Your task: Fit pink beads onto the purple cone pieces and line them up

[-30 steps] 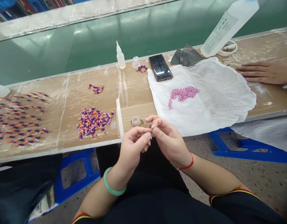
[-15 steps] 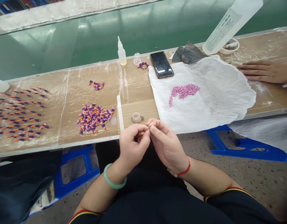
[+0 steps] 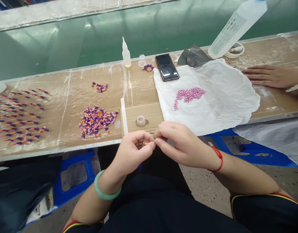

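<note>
My left hand (image 3: 132,152) and my right hand (image 3: 180,143) meet fingertip to fingertip just below the table's front edge, over my lap. Both pinch a tiny orange and purple piece (image 3: 145,142) between them; most of it is hidden by the fingers. On the table right above sits a small clear cup (image 3: 140,120). To its left lies a heap of purple and orange pieces (image 3: 96,120). A white sheet (image 3: 221,97) to the right carries a pile of pink beads (image 3: 188,95).
Rows of purple and orange pieces (image 3: 17,116) cover the table's left end. At the back stand a small squeeze bottle (image 3: 126,55), a clear cap (image 3: 141,60), a black phone (image 3: 166,67) and a large white bottle (image 3: 236,24). Another person's hand (image 3: 270,75) rests at far right.
Both hands have dropped slightly and stayed pinched together. My right wrist has swung out to the right, so that hand now lies flatter.
</note>
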The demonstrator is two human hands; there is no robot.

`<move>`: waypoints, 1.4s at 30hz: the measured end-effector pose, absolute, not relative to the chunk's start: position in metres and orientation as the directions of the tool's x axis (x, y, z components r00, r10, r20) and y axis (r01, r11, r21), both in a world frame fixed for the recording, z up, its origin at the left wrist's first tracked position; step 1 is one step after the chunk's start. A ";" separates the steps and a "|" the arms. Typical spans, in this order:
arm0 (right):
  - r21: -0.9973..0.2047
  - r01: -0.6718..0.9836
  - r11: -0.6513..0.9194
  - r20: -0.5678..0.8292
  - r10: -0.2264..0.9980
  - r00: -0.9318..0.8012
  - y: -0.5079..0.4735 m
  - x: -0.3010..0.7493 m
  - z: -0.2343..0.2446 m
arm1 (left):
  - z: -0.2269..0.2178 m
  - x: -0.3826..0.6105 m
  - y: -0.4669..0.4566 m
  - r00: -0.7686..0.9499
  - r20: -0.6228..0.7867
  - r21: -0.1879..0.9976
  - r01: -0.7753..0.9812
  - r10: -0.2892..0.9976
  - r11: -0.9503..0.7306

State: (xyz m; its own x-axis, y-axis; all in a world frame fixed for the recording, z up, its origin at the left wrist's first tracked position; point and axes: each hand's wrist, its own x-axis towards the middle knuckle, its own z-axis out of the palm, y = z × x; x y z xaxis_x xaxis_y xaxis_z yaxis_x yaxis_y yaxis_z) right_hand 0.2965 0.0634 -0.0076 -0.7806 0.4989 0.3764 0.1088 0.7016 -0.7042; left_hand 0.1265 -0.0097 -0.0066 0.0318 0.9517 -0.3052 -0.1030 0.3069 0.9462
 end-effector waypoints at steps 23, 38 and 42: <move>-0.173 -0.025 0.985 0.655 0.096 -0.749 0.079 0.301 -0.017 | -0.009 0.123 -0.008 0.181 -0.376 0.867 -0.277 0.909 0.414; -0.778 0.081 0.623 0.409 0.601 -0.687 0.057 0.291 -0.007 | -0.005 0.122 -0.019 -0.066 0.312 0.822 0.520 0.948 -0.234; -0.795 0.056 0.604 0.432 0.629 -0.646 0.053 0.284 -0.013 | -0.007 0.122 -0.021 -0.096 0.320 0.814 0.536 0.942 -0.222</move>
